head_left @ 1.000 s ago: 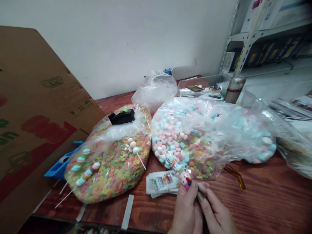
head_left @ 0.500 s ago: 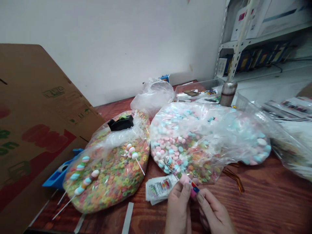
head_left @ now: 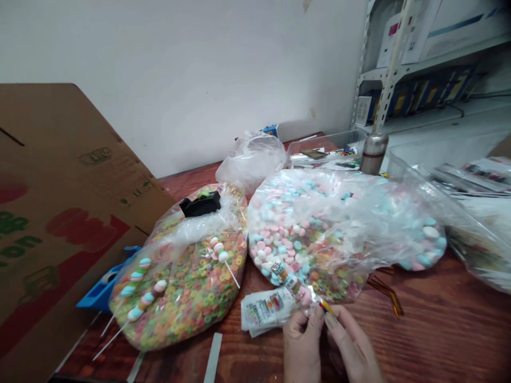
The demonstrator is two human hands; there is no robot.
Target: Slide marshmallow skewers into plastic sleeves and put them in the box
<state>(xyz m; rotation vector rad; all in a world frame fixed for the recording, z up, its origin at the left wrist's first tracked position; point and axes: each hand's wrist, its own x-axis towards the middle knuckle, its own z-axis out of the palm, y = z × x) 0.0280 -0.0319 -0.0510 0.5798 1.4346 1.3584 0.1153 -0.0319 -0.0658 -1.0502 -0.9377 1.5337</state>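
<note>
My left hand (head_left: 304,340) is closed, thumb and fingertips pinching the lower end of a clear printed wrapper (head_left: 294,287) with a pink marshmallow showing inside. Beside it, my right hand (head_left: 351,340) pinches a small red and yellow strip (head_left: 326,307) at that same end. The fingertips of both hands nearly meet, hiding part of the strip. Just left of my hands lies a stack of printed clear bags (head_left: 263,311). Behind the wrapper is a big bag of pastel marshmallows (head_left: 275,213). Candy skewers (head_left: 147,306) of marshmallows and rings lie on a bag of fruit rings (head_left: 191,298).
A black tape dispenser (head_left: 200,204) rests on the ring bag. At left stands a cardboard box (head_left: 80,159) beside a blue plastic object (head_left: 98,290). Gold twist ties (head_left: 387,295) lie to the right. Behind are a bottle (head_left: 374,154) and a clear tray (head_left: 295,149).
Both hands have shifted slightly right. More of the wrapper shows beyond my left fingers, and the coloured strip now sits tighter between my fingertips, mostly covered.
</note>
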